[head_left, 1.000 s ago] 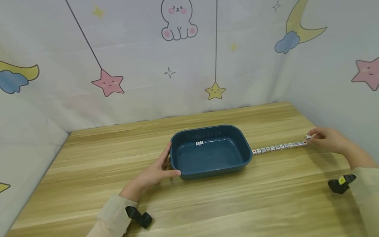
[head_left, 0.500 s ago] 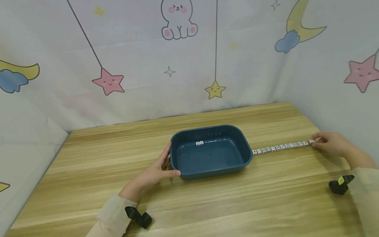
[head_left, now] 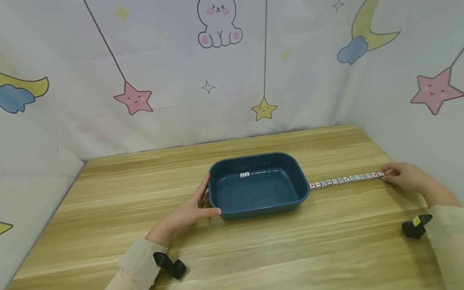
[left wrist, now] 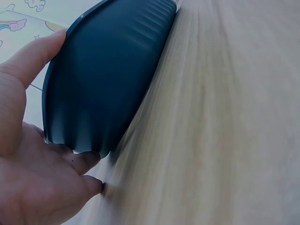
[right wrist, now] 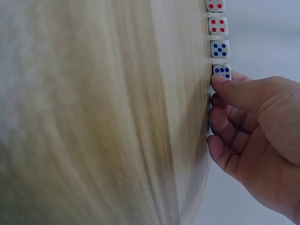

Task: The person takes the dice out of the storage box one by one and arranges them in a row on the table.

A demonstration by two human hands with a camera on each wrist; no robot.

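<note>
Head view shows me a wooden table (head_left: 253, 245) with a dark blue tub (head_left: 258, 185) in the middle. Two little white dice (head_left: 244, 175) sit side by side inside the tub, near its far wall. A long row of dice (head_left: 346, 179) lies on the table, going from the right side of the tub out toward the right edge of the table. The row is straight and the dice sit close to each other.

I see the left hand (head_left: 188, 209) at the left end of the tub. Its fingers are spread and nearly straight, and they press on the outside of the tub. The thumb lies along the front corner. In the left wrist view the palm (left wrist: 28, 178) cups the ribbed blue wall (left wrist: 108, 79).

The right hand (head_left: 406, 177) is at the far end of the row. In the right wrist view I see the thumb (right wrist: 234, 91) curled onto the last die (right wrist: 221, 71), which has blue dots. The other fingers are bent beside it. The die rests on the table, in line with the rest. The next die (right wrist: 219, 48) also has blue dots, and the one after it (right wrist: 218, 26) has red dots.

A wall cloth (head_left: 217, 72) with stars, moons and a bunny hangs behind the table.
</note>
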